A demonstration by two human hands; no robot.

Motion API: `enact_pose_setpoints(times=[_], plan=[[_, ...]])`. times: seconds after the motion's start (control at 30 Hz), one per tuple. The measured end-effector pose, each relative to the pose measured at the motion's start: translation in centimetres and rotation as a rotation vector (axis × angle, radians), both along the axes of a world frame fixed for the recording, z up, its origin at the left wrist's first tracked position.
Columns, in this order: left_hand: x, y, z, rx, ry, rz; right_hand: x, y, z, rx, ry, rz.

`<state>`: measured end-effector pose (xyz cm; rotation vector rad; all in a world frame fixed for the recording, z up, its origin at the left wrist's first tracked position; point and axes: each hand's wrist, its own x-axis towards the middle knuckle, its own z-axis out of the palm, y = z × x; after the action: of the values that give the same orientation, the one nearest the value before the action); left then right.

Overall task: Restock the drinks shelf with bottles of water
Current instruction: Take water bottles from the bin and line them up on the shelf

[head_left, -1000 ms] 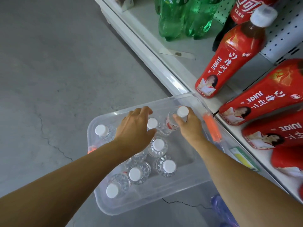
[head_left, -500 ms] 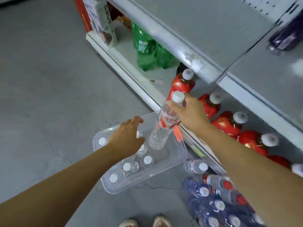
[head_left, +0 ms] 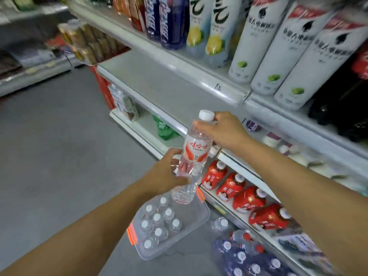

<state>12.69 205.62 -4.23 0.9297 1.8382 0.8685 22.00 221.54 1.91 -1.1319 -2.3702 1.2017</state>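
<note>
Water bottle: we held it in the air before the bare shelf, cap up, long axis nearly upright.
Right hand: fingers curled round the neck, nearer the shelf.
Left hand: fingers wrapped round the lower body.
Bin: remaining bottles stood below, on the floor.

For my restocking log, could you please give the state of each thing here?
Clear water bottle with white cap: capped, lifted, tilted.
Right hand: grips its neck.
Left hand: holds its lower body.
Clear plastic bin: lidless, on floor, holding capped bottles.
Grey middle shelf: bare.
</note>
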Motion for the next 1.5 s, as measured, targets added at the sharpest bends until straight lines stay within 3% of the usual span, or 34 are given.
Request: enact_pose_setpoints(times=[0.23, 0.53, 0.73, 1.07, 1.5], plan=[[1.0, 0.3, 9.4, 0.131, -0.006, 0.043, 1.3, -1.5, 11.0, -0.013, 0.081, -0.034], [4.7, 0.3, 21.4, 0.248, 0.047, -0.062, 6.7, -4.6, 23.8, 0.206, 0.083, -0.122], [8.8, 1.1, 28.6, 0.380, 0.087, -0.172, 13.2, -6.9, 30.7, 0.362, 0.212, -0.271], [19.4, 5.1, 39.2, 0.566, -0.035, -0.415, 25.6, -8.7, 41.1, 0.580, 0.138, -0.514], [33.1, 9.3, 51.3, 0.743, -0.090, -0.560, 42.0, -9.4, 49.7, 0.762, 0.070, -0.844]])
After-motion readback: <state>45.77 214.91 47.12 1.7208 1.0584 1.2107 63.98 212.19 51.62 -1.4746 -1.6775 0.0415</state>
